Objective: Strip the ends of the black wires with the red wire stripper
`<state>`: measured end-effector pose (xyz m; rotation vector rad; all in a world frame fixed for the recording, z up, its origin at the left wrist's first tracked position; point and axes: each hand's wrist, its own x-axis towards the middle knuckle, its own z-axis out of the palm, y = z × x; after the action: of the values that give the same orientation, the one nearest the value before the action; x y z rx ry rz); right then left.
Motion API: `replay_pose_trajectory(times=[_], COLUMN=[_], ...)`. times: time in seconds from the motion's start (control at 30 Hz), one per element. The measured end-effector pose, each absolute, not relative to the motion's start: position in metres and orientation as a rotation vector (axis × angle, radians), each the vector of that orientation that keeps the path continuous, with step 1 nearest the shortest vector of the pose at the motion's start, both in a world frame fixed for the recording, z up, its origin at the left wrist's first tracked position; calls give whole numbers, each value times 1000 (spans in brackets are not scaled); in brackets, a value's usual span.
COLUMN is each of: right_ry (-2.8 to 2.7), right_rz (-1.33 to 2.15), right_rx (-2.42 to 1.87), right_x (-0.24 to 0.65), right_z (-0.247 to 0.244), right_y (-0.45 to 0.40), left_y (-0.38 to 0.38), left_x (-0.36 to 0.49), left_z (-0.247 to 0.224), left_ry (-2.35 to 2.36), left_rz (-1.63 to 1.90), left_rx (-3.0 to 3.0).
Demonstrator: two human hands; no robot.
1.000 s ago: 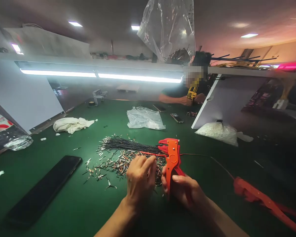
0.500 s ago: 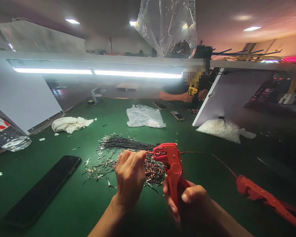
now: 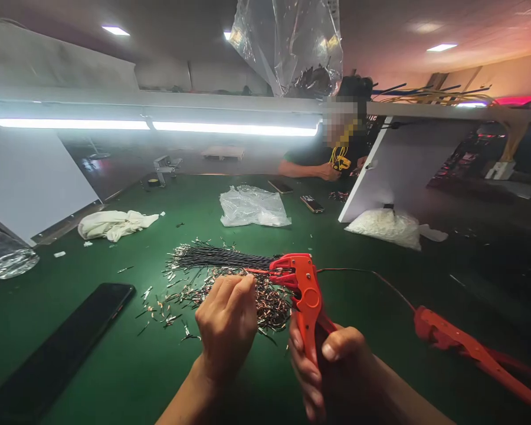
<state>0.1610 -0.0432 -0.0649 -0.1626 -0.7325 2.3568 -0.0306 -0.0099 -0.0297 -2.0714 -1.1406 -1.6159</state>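
My right hand (image 3: 336, 354) is wrapped round the handles of a red wire stripper (image 3: 310, 295), held upright over the table. A thin red wire (image 3: 257, 271) shows at the left of its jaws, and a dark wire runs out right towards a second red wire stripper (image 3: 460, 345) lying on the table. My left hand (image 3: 228, 324) is closed just left of the jaws, its fingertips below the red wire; what they pinch is hidden. Behind it lie a bundle of black wires (image 3: 223, 257) with bare ends and a pile of short wire scraps (image 3: 272, 304).
A black phone (image 3: 66, 348) lies at left on the green table (image 3: 159, 378). Further back are a white cloth (image 3: 115, 224), a clear plastic bag (image 3: 254, 206), two phones and a bag of white pieces (image 3: 384, 227). Opposite, a co-worker (image 3: 310, 168) holds something yellow.
The view has shifted slightly, moving most things left. My left hand has dropped a little below the red wire. My right hand still grips the wire stripper.
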Motion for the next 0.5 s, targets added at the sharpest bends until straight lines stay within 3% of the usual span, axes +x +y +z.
replay_pose_trajectory(times=[0.5], right_ry=[-706], right_rz=[2437], right_rx=[-158], right_x=[163], right_z=[-62], right_y=[-48], left_y=[-15], left_x=[-20], left_z=[-31], left_ry=[-1166], left_rz=[-1743], left_rx=[-2183])
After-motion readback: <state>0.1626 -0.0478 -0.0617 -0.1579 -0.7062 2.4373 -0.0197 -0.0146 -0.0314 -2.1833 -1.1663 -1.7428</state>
